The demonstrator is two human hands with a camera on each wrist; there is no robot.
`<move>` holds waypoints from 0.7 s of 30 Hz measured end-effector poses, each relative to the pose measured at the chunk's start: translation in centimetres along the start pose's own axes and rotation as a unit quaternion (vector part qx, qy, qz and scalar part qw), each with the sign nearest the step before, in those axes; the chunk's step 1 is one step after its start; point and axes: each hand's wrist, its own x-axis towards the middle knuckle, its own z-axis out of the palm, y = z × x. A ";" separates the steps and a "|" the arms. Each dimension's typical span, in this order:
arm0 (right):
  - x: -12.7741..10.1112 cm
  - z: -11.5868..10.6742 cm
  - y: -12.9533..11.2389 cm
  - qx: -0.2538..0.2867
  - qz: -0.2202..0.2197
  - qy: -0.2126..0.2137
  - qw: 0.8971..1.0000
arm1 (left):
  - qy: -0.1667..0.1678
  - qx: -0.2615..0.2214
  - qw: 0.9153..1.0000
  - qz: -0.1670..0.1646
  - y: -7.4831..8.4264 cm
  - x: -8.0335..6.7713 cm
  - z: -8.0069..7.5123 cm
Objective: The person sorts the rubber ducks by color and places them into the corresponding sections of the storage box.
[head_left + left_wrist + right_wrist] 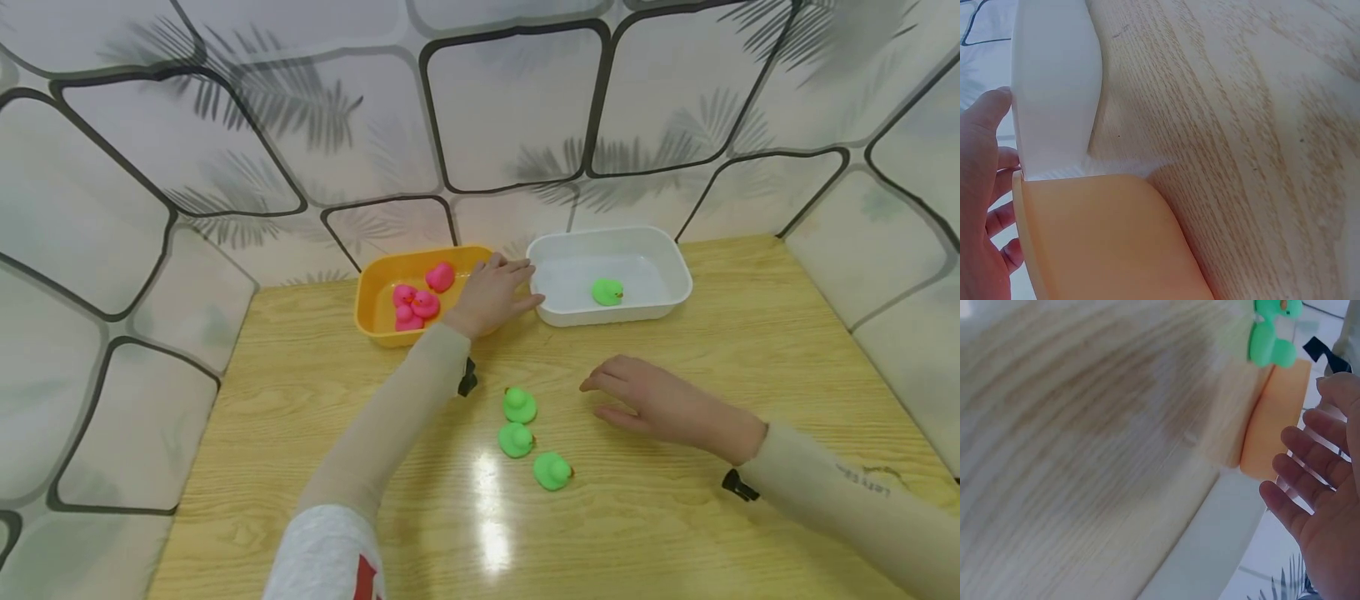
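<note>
Green toy ducks (516, 440): head view has three on the glossy pale wooden surface (637, 517), near side of both trays; another green duck (607, 292) sits in the white rectangular tray (611, 317), far right. Orange rectangular tray (405, 337), far left, holds four pink toy ducks (426, 304). Left hand (491, 293) extends over orange tray's right end, grasping nothing; right hand (645, 402) released, right of ducks. Left wrist: thumb at white tray's rim. Right wrist: right fingers spread, nothing held.
</note>
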 end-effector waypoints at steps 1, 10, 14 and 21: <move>-0.1 0.2 -0.2 0.001 -0.004 -0.003 1.000 | -0.001 -0.001 1.000 0.000 0.0 0.0 0.0; -0.4 1.6 -2.1 0.012 -0.051 -0.011 0.999 | 0.000 0.001 1.000 -0.002 0.1 -0.2 -0.1; -0.4 2.1 -2.9 0.030 -0.064 -0.013 0.997 | -0.002 0.002 1.000 -0.003 0.1 -0.2 -0.2; -0.4 2.8 -4.0 0.036 -0.092 -0.011 0.995 | -0.002 -0.005 1.000 -0.002 0.2 -0.3 -0.3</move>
